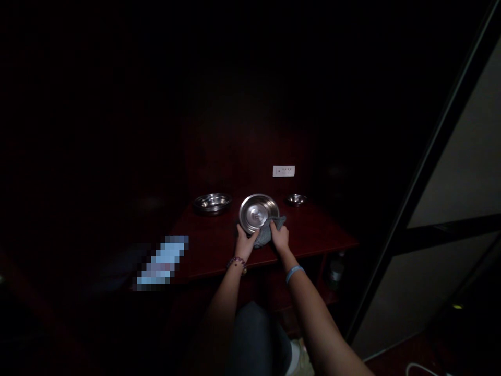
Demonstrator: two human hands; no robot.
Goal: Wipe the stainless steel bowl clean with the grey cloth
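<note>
A shiny metal bowl (256, 211) is tilted toward me above the front part of the dark red tabletop (313, 230). My left hand (246, 243) grips its lower left rim, thumb on the near side. In my right hand (279, 237) is a grey cloth (264, 236), pinched and pressed against the bowl's lower right rim. The cloth hangs below the rim between both hands. Most of the fingers under the bowl are hidden.
Wide metal bowls (212, 203), seemingly stacked, stand at the left back; a small metal bowl (296, 200) stands at the right back. A white socket panel (284, 171) is on the back wall. A jar (335, 272) sits on a lower shelf. A pixelated bright patch glows at left.
</note>
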